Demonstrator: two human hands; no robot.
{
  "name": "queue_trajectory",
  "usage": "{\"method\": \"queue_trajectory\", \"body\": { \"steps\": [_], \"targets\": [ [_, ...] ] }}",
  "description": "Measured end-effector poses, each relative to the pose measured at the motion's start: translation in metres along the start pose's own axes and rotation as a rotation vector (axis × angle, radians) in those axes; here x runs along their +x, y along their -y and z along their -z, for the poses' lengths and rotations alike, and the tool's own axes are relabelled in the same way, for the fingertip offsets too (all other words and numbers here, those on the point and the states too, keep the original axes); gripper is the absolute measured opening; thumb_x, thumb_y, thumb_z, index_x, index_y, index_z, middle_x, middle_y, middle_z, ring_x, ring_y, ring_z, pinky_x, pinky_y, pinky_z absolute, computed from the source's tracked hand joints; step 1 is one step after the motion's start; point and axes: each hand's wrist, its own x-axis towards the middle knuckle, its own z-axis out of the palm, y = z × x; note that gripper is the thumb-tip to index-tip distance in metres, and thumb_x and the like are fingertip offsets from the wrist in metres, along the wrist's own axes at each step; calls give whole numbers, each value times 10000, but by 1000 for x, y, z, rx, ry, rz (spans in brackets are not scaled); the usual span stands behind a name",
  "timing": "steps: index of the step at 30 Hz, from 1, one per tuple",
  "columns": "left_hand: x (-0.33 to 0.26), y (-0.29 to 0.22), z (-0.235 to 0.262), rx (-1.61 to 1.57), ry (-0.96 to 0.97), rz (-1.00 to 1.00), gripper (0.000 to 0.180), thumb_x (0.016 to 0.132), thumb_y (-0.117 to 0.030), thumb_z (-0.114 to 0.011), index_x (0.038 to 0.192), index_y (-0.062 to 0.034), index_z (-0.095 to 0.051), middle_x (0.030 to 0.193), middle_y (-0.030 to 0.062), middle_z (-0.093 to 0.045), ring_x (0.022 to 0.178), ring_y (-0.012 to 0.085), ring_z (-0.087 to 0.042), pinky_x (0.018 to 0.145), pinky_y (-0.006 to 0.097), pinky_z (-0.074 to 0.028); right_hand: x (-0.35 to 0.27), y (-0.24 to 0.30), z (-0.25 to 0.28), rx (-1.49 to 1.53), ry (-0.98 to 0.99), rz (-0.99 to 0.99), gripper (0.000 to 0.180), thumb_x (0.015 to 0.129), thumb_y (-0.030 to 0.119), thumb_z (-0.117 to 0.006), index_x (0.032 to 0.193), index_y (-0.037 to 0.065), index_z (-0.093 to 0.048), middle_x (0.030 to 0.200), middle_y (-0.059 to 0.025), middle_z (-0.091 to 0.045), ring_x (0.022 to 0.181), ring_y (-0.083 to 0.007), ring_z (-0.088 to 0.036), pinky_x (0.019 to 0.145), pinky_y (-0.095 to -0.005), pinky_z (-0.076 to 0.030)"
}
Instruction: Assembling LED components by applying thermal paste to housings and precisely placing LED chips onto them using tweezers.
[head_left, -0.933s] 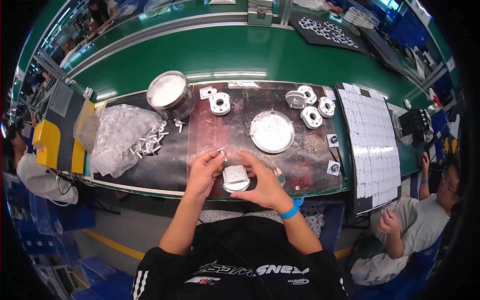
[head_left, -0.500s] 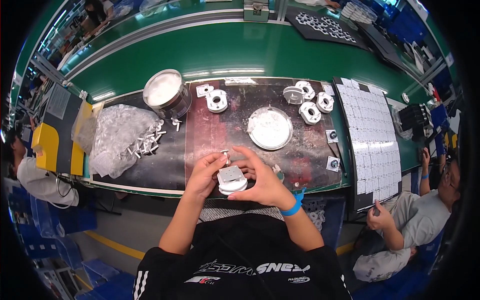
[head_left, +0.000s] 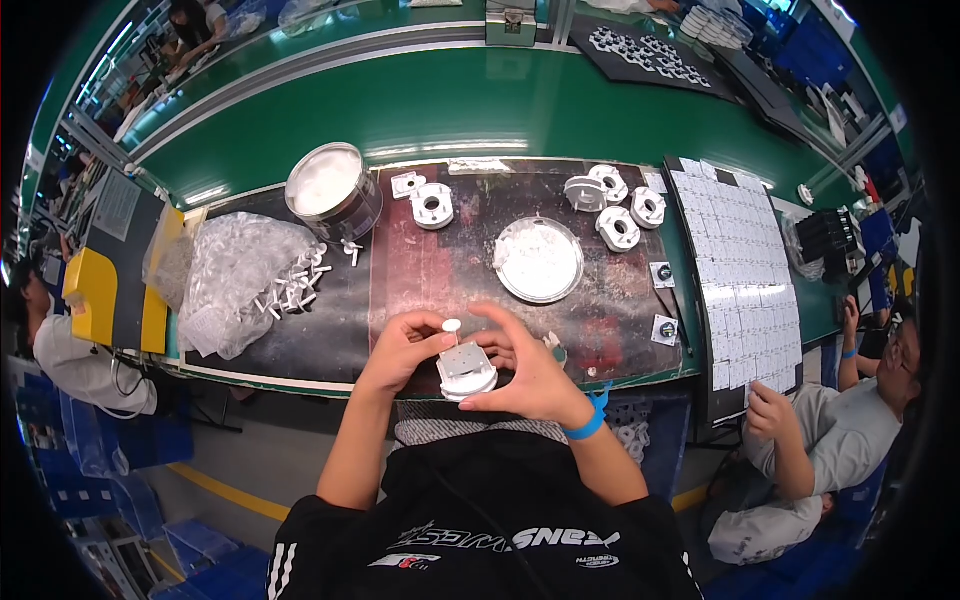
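My right hand (head_left: 527, 373) cups a round white plastic housing (head_left: 466, 370) with a square grey plate on top, held just in front of the dark work mat's (head_left: 430, 280) near edge. My left hand (head_left: 405, 348) pinches a small white plug (head_left: 451, 325) directly above that plate. A blue band (head_left: 588, 420) circles my right wrist. Both forearms rise from the lower edge over a black shirt.
On the mat lie a round tin of white paste (head_left: 330, 190), a shallow dish of white paste (head_left: 540, 260), several white housings (head_left: 615, 205), and a clear bag with loose white plugs (head_left: 245, 280). A white gridded sheet (head_left: 740, 270) sits right. Seated people flank both sides.
My hands have drawn the housing slightly nearer to me. The left hand now holds the white plug raised above the plate rather than low against the part.
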Motion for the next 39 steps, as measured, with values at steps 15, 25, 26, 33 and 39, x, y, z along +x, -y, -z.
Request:
{"method": "queue_trajectory", "body": {
  "steps": [15, 25, 26, 33, 39],
  "targets": [
    [-34, -15, -7, 54, 197, -156, 766, 872, -166, -847, 1520, 0, -474, 1275, 57, -645, 1076, 103, -572, 866, 242, -460, -8, 10, 7, -495, -111, 408, 929, 729, 102, -946, 1518, 74, -454, 1403, -163, -619, 1250, -302, -642, 1030, -406, -539],
    [-27, -26, -51, -82, 34, 16, 699, 930, 27, -748, 1519, -52, -381, 1225, 193, -710, 1156, 227, -683, 990, 348, -562, -2, 3, 11, -690, -155, 679, 861, 721, -18, -849, 1499, 136, -513, 1404, -179, -576, 1258, -405, -603, 1042, -455, -525],
    [-19, -27, -50, -72, 27, -3, 696, 930, 24, -748, 1517, -53, -382, 1206, 189, -718, 1134, 222, -691, 982, 344, -563, -2, 1, 12, -700, -197, 661, 852, 748, 25, -863, 1510, 153, -504, 1423, -191, -556, 1266, -409, -594, 1042, -457, -522],
    [146, -84, -33, 389, -141, -193, 671, 911, -147, -831, 1427, -20, -422, 906, 68, -713, 767, 119, -634, 654, 270, -495, -50, -17, 43, -678, -590, 407, 892, 791, 139, -896, 1540, 66, -416, 1308, -158, -620, 1076, -256, -662, 818, -342, -520],
    [323, -113, -29, 506, -242, -36, 776, 876, -233, -869, 1428, 39, -396, 1086, 147, -669, 816, 199, -673, 654, 339, -549, -63, -44, 52, -716, -679, 352, 716, 828, 105, -852, 1460, 47, -521, 1096, -119, -674, 893, -210, -677, 727, -324, -536]
  ]
}}
